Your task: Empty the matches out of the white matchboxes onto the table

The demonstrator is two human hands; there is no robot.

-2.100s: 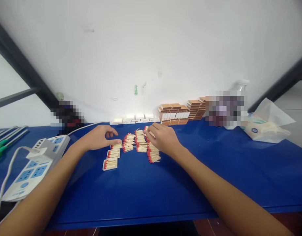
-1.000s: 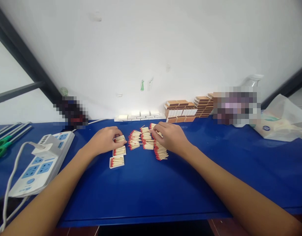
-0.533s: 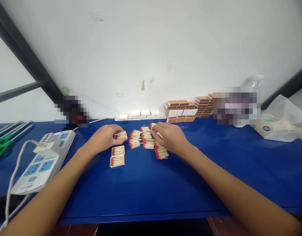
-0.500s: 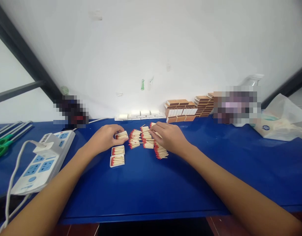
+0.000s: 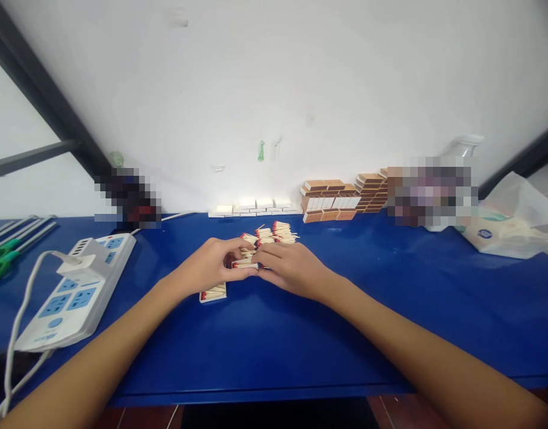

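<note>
My left hand [image 5: 211, 267] and my right hand [image 5: 288, 267] meet at the middle of the blue table [image 5: 274, 345]. Together they pinch a small white matchbox tray [image 5: 243, 263] filled with red-tipped matches, fingers closed on its two ends. Behind the hands lie piles of loose red-tipped matches [image 5: 274, 233]. A filled tray [image 5: 214, 292] shows just below my left hand; any others are hidden under it.
A white and blue power strip [image 5: 72, 286] with a plug and cable lies at the left. Green-handled scissors [image 5: 1, 253] lie at the far left. White trays [image 5: 254, 207] and stacked brown matchbox sleeves [image 5: 341, 199] line the wall. A plastic bag [image 5: 501, 229] sits at the right.
My left hand carried the filled tray rightward off the row. My right hand left the match pile and came left to meet it; both now grip the tray.
</note>
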